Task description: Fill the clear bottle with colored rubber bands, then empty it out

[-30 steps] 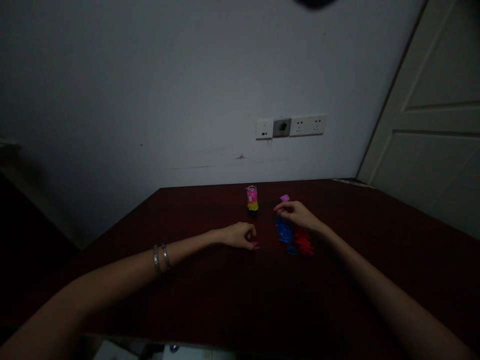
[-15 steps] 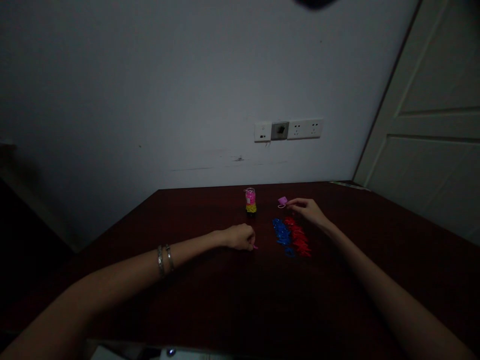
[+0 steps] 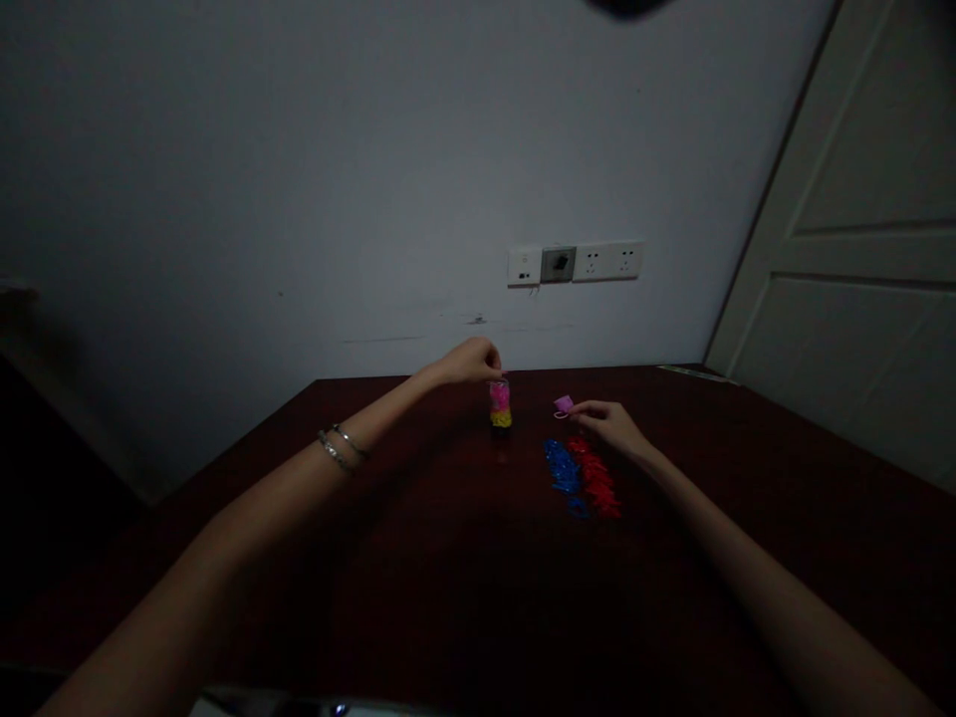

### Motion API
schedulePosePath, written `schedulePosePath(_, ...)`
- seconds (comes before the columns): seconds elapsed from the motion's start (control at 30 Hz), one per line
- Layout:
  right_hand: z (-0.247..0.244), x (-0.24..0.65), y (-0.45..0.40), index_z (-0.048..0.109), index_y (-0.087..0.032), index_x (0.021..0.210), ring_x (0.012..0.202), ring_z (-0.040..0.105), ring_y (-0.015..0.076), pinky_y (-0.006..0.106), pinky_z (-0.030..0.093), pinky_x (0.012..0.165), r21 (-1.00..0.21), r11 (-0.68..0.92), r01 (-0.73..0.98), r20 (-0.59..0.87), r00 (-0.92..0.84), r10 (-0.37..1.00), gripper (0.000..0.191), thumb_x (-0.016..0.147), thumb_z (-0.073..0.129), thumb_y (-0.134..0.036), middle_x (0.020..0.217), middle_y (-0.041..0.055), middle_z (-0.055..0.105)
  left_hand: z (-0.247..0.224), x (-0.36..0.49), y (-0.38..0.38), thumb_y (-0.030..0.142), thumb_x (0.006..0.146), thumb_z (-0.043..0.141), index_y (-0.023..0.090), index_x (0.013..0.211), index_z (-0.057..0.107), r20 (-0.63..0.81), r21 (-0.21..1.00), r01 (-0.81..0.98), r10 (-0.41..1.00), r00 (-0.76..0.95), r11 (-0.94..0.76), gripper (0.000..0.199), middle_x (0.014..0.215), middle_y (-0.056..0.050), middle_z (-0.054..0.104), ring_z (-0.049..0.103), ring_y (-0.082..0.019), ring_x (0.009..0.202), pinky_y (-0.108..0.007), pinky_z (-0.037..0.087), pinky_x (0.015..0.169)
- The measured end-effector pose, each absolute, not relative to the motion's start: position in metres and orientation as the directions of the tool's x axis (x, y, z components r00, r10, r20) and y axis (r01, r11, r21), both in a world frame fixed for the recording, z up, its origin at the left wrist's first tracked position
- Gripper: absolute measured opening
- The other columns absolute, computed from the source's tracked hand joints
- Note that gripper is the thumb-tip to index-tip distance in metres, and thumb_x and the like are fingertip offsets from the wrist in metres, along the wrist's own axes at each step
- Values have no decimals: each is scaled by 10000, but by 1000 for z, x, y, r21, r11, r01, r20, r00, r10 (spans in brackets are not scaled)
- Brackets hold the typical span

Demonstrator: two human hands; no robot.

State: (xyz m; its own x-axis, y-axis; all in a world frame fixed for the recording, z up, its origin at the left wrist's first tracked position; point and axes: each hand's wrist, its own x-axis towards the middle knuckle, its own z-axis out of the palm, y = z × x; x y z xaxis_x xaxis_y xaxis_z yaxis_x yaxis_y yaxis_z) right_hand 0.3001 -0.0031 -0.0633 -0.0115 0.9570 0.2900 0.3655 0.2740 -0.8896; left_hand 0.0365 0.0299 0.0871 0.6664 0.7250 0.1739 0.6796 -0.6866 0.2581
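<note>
My left hand (image 3: 472, 360) is pinched closed just over the mouth of a small clear jar (image 3: 500, 406). A bit of pink shows at its fingertips, a small pink piece (image 3: 505, 374) too tiny to make out fully. Inside the upright jar lie layers of pink above yellow, with something dark at the bottom. Further right, my right hand (image 3: 608, 425) has its fingertips closed at the edge of a small purple lid (image 3: 564, 403) with a white loop. In front of that hand lie a pile of small blue pieces (image 3: 563, 468) and a pile of red pieces (image 3: 596, 476).
The dark red table (image 3: 418, 588) meets a grey wall with a row of sockets (image 3: 575, 262). A pale door (image 3: 858, 249) stands on the right. A flat strip (image 3: 696, 373) lies along the back right edge. Some objects show dimly below the front edge.
My left hand has moved up and away from the table in front to the jar's mouth, carrying the pink piece. My right hand stays at the purple lid.
</note>
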Motion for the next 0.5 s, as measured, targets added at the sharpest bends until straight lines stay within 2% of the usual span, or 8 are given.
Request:
schedulePosePath(0.17,-70,301,2,687,-124,817,609,556,144,254,405,563,-865,306,398,319,-34,947,266,662,607,-326,722,58,661,82,43,61,191,644,579,56,723,679,125,206,713,741,660,-670,186,619,-59,617,486,-102,538,-219,334,532)
schedulePosePath(0.33,-71,295,3,683,-135,843,734,602,182,283,446,654,-850,326,415,320,-86,944,254,682,586,-306,770,59,676,73,48,82,202,599,643,62,644,672,37,237,735,761,647,-636,150,520,-26,571,440,-90,486,-229,318,525)
schedulePosePath(0.5,-67,288,-2,688,-146,810,733,611,189,304,466,670,-837,350,420,344,-93,934,231,689,580,-310,753,63,678,70,48,95,177,558,655,81,609,668,17,288,729,764,645,-621,110,483,-3,552,428,-80,478,-218,311,517)
